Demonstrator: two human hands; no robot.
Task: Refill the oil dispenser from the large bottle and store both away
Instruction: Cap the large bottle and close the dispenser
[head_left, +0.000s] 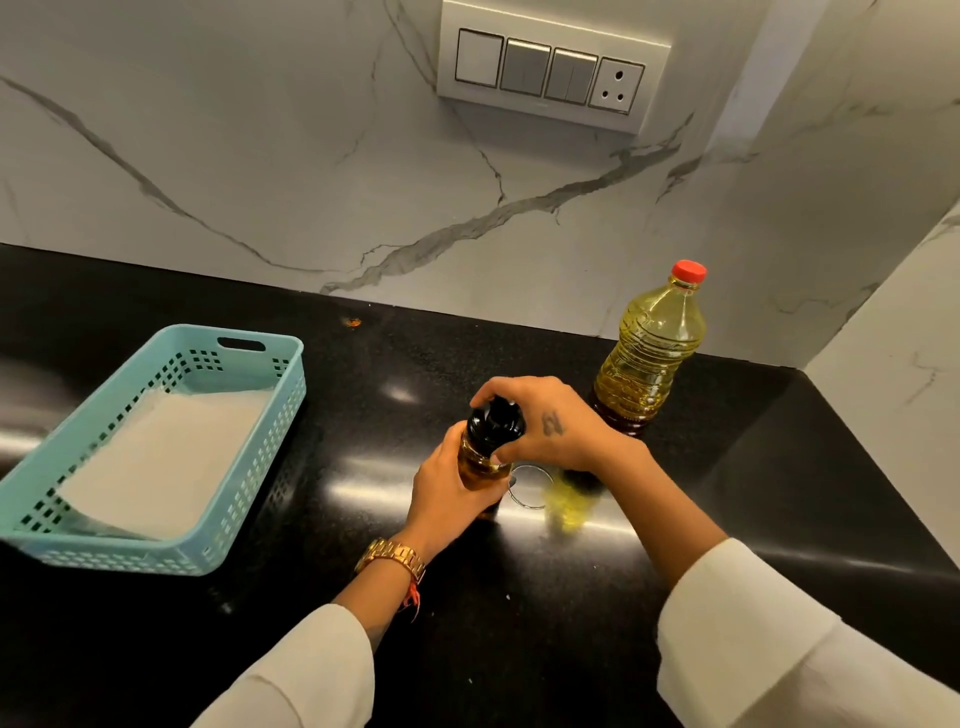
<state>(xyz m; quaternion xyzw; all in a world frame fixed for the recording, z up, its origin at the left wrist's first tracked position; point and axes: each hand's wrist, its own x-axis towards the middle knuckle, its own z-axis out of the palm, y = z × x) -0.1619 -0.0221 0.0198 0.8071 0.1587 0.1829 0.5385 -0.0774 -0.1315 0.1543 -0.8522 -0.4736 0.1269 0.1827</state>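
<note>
Gripping the small amber glass oil dispenser (480, 460) on the glossy black surface (363, 519), the left hand (452, 480) wraps its body while the right hand (545, 421) clasps its black top (496, 418), apparently unscrewing; pouring comes next. Beyond the grip stands the large red-capped clear plastic oil bottle (649, 348), capped.

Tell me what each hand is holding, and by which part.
Both hold the oil dispenser: the left hand grips its glass body, the right hand grips its black top. The large bottle stands untouched.
</note>
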